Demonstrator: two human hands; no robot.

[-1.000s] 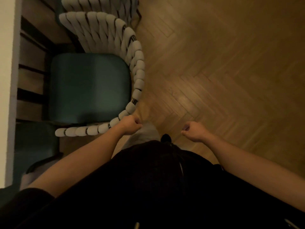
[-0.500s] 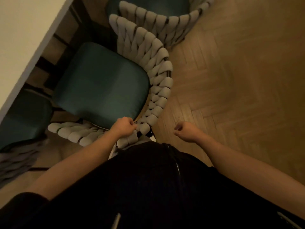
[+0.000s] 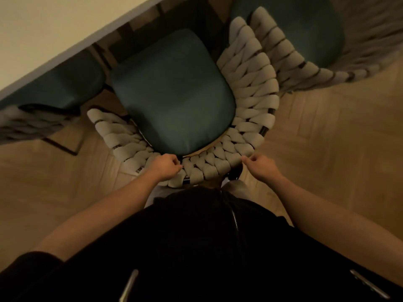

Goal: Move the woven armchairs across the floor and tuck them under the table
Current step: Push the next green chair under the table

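Swinging round, the chair [image 3: 174, 92] now faces the table [image 3: 54, 33] almost square, where half a second ago it sat angled with its back off to the right. Right hand [image 3: 260, 167] has come across from empty air to the woven back [image 3: 250, 99], and it sits at the rim's right end, fingers curled; whether they've actually closed on the weave I can't tell, they may only be touching it. Left hand [image 3: 164, 167] is wrapped over the rim on the other side, gripping it firmly.

So where's the chair? Standing on the wood floor [image 3: 327, 149], front edge of the green seat just reaching the table edge, most of it not under yet. It's wedged between neighbours: one chair on the right [image 3: 290, 33] with its woven arm touching or nearly touching this one's, another on the left [image 3: 48, 83] already partly under the top.

Here's the worry. Push now and the right arm could snag that neighbour's weave and drag it along, or twist this chair off line. If the right hand isn't properly on, the left-hand push alone would spin it leftward toward the other chair's dark leg [image 3: 61, 144]. And the arms look tall enough to possibly knock the table edge, though that's hard to judge from above.
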